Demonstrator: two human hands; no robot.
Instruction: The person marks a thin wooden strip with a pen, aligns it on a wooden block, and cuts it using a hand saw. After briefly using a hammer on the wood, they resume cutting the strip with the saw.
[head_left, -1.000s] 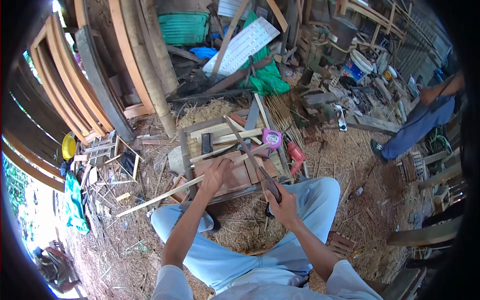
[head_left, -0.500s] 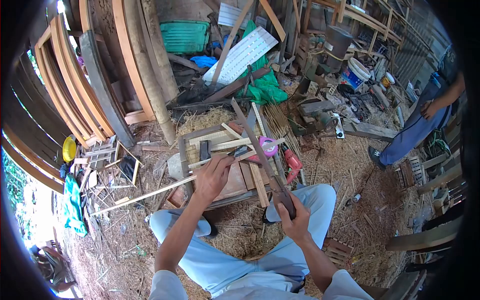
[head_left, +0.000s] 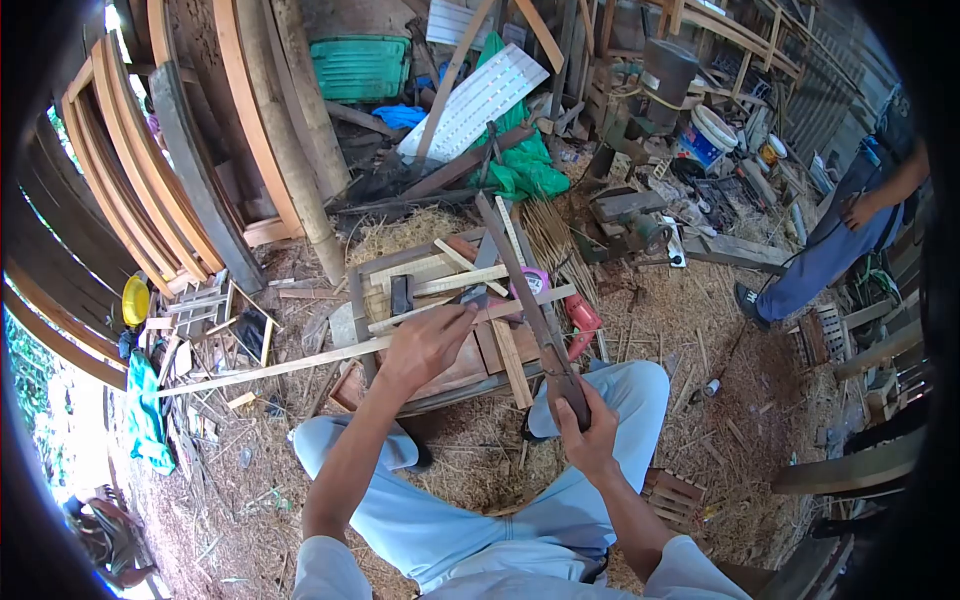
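Observation:
My left hand [head_left: 428, 350] is closed round a long thin wooden strip [head_left: 270, 368], which reaches far out to the left and crosses the low worktable to the right. My right hand [head_left: 590, 432] grips the brown handle of what looks like a machete [head_left: 522, 275]. Its long dark blade points up and away, crossing over the strip's right part. Below both hands, the worktable [head_left: 358, 300] bears several wood pieces, a dark block [head_left: 401, 294], and a pink tape measure [head_left: 533, 283]. A red power tool [head_left: 582, 325] lies at its right edge.
Wood shavings cover the ground [head_left: 480, 485]. Wooden frames [head_left: 150, 170] lean at the left. A green crate [head_left: 358, 68] and white perforated panel [head_left: 475, 105] stand behind. Buckets [head_left: 712, 130] and scrap lie back right. Another person [head_left: 840, 230] stands at the right.
The strip in my left hand has shifted: its left end has risen and reaches further left. The machete's blade has tilted slightly, its tip a little further right. My grips are unchanged.

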